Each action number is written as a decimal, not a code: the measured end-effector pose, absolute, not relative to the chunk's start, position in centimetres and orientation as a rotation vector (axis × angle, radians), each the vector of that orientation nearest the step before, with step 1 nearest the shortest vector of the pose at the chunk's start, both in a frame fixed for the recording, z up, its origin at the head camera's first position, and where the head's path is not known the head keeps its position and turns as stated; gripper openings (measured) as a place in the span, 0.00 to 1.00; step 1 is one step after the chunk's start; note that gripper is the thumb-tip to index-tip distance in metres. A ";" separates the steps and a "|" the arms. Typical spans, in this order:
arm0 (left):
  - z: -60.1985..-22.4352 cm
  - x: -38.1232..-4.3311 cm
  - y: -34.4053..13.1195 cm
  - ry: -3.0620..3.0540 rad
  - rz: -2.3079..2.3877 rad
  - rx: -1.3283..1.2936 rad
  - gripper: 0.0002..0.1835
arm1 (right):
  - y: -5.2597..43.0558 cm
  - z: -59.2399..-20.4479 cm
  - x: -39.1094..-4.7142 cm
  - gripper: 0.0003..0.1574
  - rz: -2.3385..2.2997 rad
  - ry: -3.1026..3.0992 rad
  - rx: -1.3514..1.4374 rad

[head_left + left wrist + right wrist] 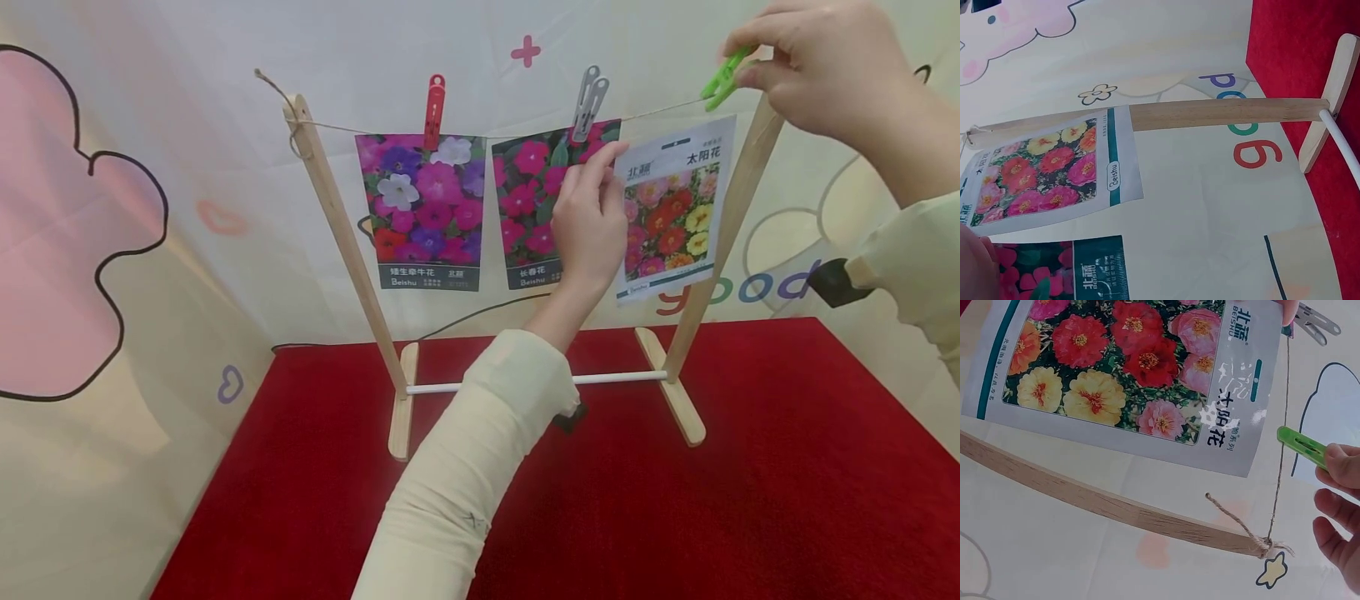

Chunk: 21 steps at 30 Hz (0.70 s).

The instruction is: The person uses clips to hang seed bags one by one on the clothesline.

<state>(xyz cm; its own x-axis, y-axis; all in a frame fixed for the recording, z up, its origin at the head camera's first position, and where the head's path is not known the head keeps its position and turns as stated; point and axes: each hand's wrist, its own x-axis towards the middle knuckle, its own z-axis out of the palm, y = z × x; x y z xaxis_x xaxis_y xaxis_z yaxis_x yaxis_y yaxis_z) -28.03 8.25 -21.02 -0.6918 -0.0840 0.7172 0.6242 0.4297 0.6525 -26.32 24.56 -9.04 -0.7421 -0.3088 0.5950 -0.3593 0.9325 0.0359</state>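
Note:
My left hand (592,221) pinches the upper left corner of a white flower seed packet (671,225) below the string. The packet tilts, its right side higher. In my right hand (832,71) a green clothespin (722,82) is pinched between thumb and fingers. Its tip overlaps the string (1279,487) in the right wrist view, to the side of the packet. Two darker seed packets hang along the string: one with mixed petunias (431,208) under a red clothespin (434,112), one with pink flowers (528,208) under grey clothespins (588,107). My left hand partly covers the pink-flower packet.
A wooden frame holds the string between its left post (341,242) and right post (723,242). A white rod (618,378) joins its feet on the red tablecloth (675,517). Behind stands a pale printed cloth (225,167).

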 end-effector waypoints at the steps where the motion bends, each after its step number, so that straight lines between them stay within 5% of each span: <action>1: -21.0 -28.0 8.3 -1.986 -1.310 -0.457 0.16 | 24.6 -9.0 -26.3 0.14 0.106 -2.465 0.475; 21: -19.7 -27.5 8.6 -1.945 -1.208 -0.402 0.15 | 24.5 -8.4 -26.2 0.14 0.099 -2.528 0.470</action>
